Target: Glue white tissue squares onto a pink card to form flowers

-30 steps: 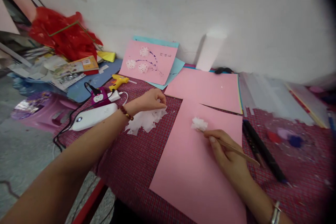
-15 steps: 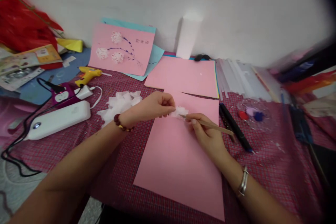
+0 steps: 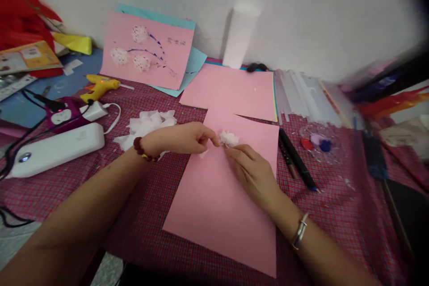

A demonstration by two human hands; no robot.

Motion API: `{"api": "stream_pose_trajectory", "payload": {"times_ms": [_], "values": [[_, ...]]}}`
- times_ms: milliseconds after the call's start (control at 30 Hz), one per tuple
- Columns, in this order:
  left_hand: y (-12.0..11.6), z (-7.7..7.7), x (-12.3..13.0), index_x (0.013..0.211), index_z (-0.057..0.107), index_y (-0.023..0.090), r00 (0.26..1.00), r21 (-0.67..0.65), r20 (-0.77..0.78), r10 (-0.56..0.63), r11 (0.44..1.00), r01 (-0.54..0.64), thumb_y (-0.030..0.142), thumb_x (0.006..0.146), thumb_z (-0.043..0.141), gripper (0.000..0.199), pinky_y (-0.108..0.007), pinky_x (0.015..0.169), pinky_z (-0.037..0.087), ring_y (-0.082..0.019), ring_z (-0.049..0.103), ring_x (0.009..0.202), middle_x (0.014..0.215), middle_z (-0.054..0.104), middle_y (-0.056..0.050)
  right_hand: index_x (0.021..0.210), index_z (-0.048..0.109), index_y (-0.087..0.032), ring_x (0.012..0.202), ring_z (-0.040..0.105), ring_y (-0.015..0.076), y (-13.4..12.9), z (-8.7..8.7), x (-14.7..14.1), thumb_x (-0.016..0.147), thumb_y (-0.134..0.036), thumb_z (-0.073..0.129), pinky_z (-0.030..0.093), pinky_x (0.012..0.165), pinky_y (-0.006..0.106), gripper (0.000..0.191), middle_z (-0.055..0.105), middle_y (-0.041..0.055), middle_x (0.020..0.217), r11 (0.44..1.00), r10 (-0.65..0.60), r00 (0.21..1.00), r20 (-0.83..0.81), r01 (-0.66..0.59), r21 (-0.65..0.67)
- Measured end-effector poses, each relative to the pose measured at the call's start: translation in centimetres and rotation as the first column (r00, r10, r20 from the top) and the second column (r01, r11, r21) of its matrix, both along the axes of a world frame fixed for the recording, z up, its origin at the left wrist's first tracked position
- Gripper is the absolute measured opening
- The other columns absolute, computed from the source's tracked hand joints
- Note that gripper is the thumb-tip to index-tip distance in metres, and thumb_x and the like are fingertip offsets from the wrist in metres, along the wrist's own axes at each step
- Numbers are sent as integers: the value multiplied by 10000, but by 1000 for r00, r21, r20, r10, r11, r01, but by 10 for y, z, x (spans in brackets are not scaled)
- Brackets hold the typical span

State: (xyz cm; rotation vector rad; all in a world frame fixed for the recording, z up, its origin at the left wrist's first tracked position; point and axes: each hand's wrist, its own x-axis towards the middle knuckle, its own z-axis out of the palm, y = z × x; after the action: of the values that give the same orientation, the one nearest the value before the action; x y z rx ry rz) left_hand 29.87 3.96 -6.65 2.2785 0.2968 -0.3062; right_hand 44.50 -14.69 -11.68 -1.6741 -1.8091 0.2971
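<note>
On a long pink paper sheet (image 3: 221, 214) sits a small white ruffled paper flower (image 3: 229, 137). My left hand (image 3: 187, 137) is left of it, fingers curled and the index finger bent towards the flower's edge. A scrap of white tissue paper (image 3: 203, 153) pokes out from under those fingers and seems held in them. My right hand (image 3: 254, 172) rests over the sheet, fingertips pressed together at the flower's lower edge; whatever they hold is hidden. Behind my left wrist lies a pile of white tissue pieces (image 3: 147, 121).
A pink card with white flowers (image 3: 147, 49) leans at the wall. On the left are a yellow glue gun (image 3: 98, 87), a purple socket block (image 3: 62, 116) and a white power bank (image 3: 60, 149). A black marker (image 3: 298, 161) and a paint palette (image 3: 318, 143) lie right.
The light wooden stick in my right hand has dropped out of sight. My left hand has drawn slightly left, and a tissue scrap now shows beneath it. The view has shifted a little.
</note>
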Motion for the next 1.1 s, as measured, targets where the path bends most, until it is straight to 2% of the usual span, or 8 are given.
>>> {"api": "stream_pose_trajectory", "payload": {"times_ms": [133,367,533,600,700,867,1000,1100], "values": [[0,-6,2,1214,594,211,1000,48,13,8,999,-9,97,701,429,551,-182,477,257,-66,392,508,618,504,42,1178,531,-219,971,572,221,0,-3,1,931,-172,398,493,816,376,285,583,100,1099,1000,15,995,94,-15,-2],[2,-3,0,1113,638,158,998,12,30,62,998,-62,127,720,448,438,-185,480,264,-71,408,514,619,529,31,1161,535,-184,972,568,259,0,0,-2,923,-158,379,490,788,414,286,592,131,1084,999,27,977,211,-18,-43],[-2,-10,4,1189,620,188,999,46,28,42,998,-43,95,695,438,534,-178,483,273,-68,416,516,640,566,31,1145,535,-196,959,578,265,2,0,-4,914,-150,388,488,771,418,278,599,133,1061,1000,17,977,212,-12,-22],[-4,-10,5,1214,606,187,998,59,44,54,997,-57,81,685,436,566,-175,468,255,-64,385,500,621,544,37,1125,541,-203,938,587,240,1,1,-4,917,-156,404,489,773,393,254,603,113,1051,1000,-13,992,124,10,17],[-6,-7,7,1218,605,192,996,71,61,61,995,-65,63,670,436,587,-173,458,242,-66,375,492,587,504,43,1058,569,-221,861,595,183,-2,2,-4,916,-157,430,485,746,332,209,617,62,980,990,-120,982,-145,130,62],[-8,-4,8,1227,600,198,997,71,48,63,995,-67,61,681,439,586,-178,459,246,-69,390,497,594,498,39,961,611,-239,684,566,142,-5,3,-5,928,-210,434,467,630,293,182,617,18,866,946,-266,808,-525,323,18],[-5,-9,8,1197,613,182,994,18,48,93,995,-94,72,684,450,549,-190,476,256,-68,386,499,595,501,40,945,622,-232,682,568,142,-3,2,-4,920,-219,456,470,650,299,169,621,16,845,945,-269,758,-594,327,-10],[2,-13,5,1122,619,140,983,-144,51,176,975,-167,115,704,468,445,-194,473,258,-71,382,501,593,477,42,953,621,-230,700,568,141,0,2,-3,922,-229,458,470,656,293,167,624,16,856,951,-272,760,-590,305,-45]]}}
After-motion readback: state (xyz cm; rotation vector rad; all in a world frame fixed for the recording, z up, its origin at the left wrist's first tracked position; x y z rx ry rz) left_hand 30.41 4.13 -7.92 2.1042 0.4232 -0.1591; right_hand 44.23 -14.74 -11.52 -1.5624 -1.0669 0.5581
